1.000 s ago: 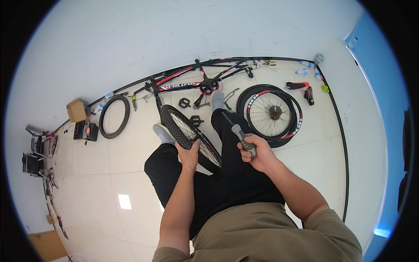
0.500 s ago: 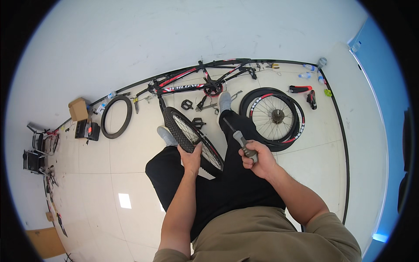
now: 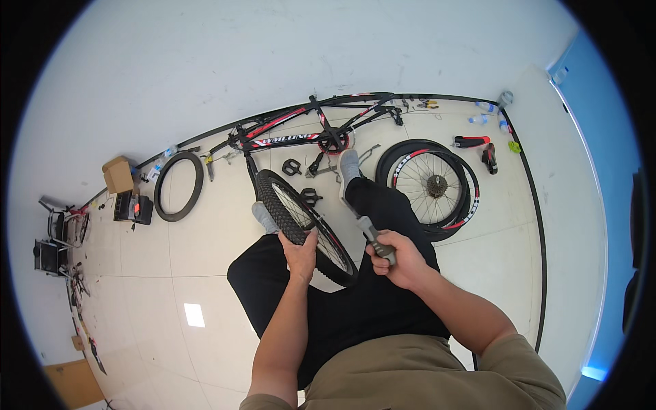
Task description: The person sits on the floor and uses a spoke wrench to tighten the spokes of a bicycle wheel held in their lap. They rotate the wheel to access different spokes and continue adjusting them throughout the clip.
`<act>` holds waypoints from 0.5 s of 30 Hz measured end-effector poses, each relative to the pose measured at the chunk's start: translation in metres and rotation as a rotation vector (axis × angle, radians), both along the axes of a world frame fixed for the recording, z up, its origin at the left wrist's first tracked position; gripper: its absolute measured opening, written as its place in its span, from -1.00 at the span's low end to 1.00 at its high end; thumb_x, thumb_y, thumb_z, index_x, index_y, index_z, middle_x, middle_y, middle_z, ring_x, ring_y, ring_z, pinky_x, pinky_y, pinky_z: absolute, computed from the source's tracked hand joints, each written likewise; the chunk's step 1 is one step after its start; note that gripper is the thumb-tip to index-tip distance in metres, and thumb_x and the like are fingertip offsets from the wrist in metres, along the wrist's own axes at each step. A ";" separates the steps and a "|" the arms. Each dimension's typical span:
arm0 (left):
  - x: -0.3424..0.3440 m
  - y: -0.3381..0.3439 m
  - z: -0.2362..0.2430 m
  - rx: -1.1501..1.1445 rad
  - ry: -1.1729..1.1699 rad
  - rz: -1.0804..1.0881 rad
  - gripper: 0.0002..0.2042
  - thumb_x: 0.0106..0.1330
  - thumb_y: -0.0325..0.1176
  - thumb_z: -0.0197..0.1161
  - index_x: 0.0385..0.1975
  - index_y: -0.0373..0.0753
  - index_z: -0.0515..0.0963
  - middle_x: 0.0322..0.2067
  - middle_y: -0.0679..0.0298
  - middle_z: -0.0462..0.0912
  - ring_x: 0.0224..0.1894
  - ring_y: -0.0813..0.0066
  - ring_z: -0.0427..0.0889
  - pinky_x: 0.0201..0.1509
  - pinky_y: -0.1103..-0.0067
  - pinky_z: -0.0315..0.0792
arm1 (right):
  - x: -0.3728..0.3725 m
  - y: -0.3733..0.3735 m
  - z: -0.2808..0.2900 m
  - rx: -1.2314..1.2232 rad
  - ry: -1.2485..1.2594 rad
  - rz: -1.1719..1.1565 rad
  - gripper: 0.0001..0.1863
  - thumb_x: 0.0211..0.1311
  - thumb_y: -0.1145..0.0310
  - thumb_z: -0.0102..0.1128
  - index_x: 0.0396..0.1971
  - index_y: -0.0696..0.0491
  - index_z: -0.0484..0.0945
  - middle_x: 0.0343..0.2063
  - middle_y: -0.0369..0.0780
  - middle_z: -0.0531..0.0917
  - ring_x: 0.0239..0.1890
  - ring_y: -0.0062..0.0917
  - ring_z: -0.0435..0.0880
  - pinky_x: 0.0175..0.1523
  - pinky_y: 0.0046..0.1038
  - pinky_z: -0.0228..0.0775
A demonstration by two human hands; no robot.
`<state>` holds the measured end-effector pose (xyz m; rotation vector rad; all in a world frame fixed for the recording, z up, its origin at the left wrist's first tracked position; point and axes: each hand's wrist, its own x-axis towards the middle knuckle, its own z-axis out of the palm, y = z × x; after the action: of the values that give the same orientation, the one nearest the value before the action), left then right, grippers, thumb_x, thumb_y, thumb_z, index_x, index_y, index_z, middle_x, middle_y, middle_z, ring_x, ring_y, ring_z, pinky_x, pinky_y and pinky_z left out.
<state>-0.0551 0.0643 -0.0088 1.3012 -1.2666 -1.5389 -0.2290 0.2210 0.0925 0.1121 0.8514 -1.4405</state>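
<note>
Between my legs a bicycle wheel [image 3: 278, 203] with a knobby black tyre stands tilted, its upper end against the fork of the bike frame. My left hand [image 3: 299, 255] is closed round the tyre and rim on the near side. In my right hand [image 3: 400, 258] is a screwdriver [image 3: 373, 236] with a grey-brown handle, gripped in the fist. Its shaft points up and to the left, over my right leg, and its tip is hard to make out. The black, red and white bike frame [image 3: 290, 141] lies beyond my feet along the wall.
On the right lie a spoked wheel [image 3: 436, 186] with a cassette, resting on a tyre, and red-black parts [image 3: 471, 141]. Pedals [image 3: 292, 167] and a crank arm [image 3: 315, 165] are near my feet. Leftward are a loose tyre [image 3: 159, 193], a cardboard box [image 3: 119, 175] and a black box [image 3: 123, 205].
My right hand has moved a little left and nearer to me with the screwdriver. The near end of the held wheel has shifted slightly right and toward me. My left hand keeps its hold.
</note>
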 end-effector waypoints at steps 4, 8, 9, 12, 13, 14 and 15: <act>0.004 -0.002 -0.003 -0.015 -0.019 -0.011 -0.48 0.12 -0.45 0.36 0.04 -0.29 0.26 -0.34 0.26 0.57 -0.33 0.53 0.56 -0.20 0.56 0.48 | 0.015 -0.040 -0.025 0.053 0.094 0.082 -0.83 0.29 0.28 0.11 -0.33 0.04 0.37 -0.48 -0.25 0.50 -0.67 -0.68 0.31 -0.57 -0.57 0.11; 0.005 0.002 0.005 -0.002 -0.038 -0.019 -0.48 0.11 -0.46 0.36 0.05 -0.28 0.27 -0.31 0.27 0.56 -0.30 0.52 0.55 -0.17 0.56 0.47 | 0.033 -0.060 -0.067 0.194 0.107 0.081 -0.82 0.28 0.28 0.15 -0.40 0.04 0.39 -0.53 -0.29 0.48 -0.69 -0.70 0.29 -0.62 -0.58 0.06; 0.007 0.002 0.004 0.002 -0.031 -0.012 -0.48 0.11 -0.47 0.36 0.06 -0.28 0.27 -0.31 0.27 0.56 -0.30 0.52 0.55 -0.17 0.56 0.47 | 0.038 -0.066 -0.074 0.221 0.130 0.078 -0.81 0.26 0.27 0.17 -0.37 0.05 0.40 -0.52 -0.28 0.47 -0.69 -0.71 0.28 -0.63 -0.58 0.05; 0.010 0.003 0.002 0.016 0.000 -0.004 -0.47 0.11 -0.48 0.34 0.07 -0.28 0.27 -0.29 0.26 0.56 -0.28 0.53 0.55 -0.16 0.56 0.47 | 0.045 -0.075 -0.087 0.274 0.211 0.086 -0.78 0.23 0.25 0.18 -0.31 0.08 0.42 -0.50 -0.27 0.46 -0.70 -0.72 0.25 -0.65 -0.59 0.04; 0.010 0.003 0.002 0.022 0.014 -0.004 -0.48 0.11 -0.49 0.34 0.07 -0.28 0.27 -0.28 0.26 0.55 -0.28 0.53 0.55 -0.16 0.56 0.47 | 0.047 -0.077 -0.088 0.288 0.238 0.092 -0.76 0.23 0.24 0.18 -0.29 0.09 0.42 -0.49 -0.27 0.46 -0.70 -0.72 0.25 -0.66 -0.59 0.04; 0.010 0.003 0.003 0.029 0.029 -0.006 -0.48 0.11 -0.50 0.33 0.07 -0.27 0.27 -0.28 0.26 0.55 -0.28 0.53 0.55 -0.16 0.56 0.47 | 0.047 -0.077 -0.089 0.293 0.256 0.101 -0.76 0.23 0.24 0.18 -0.29 0.09 0.42 -0.49 -0.27 0.47 -0.70 -0.72 0.25 -0.65 -0.58 0.05; 0.011 0.002 0.001 0.020 0.006 -0.009 -0.48 0.11 -0.50 0.33 0.06 -0.27 0.27 -0.28 0.26 0.55 -0.27 0.53 0.54 -0.16 0.55 0.47 | 0.047 -0.077 -0.088 0.302 0.270 0.110 -0.76 0.24 0.24 0.18 -0.28 0.10 0.43 -0.49 -0.27 0.47 -0.70 -0.72 0.26 -0.65 -0.58 0.05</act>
<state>-0.0443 0.0667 -0.0079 1.3042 -1.2573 -1.5646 -0.1823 0.1435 0.0044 0.0976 1.2755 -1.2329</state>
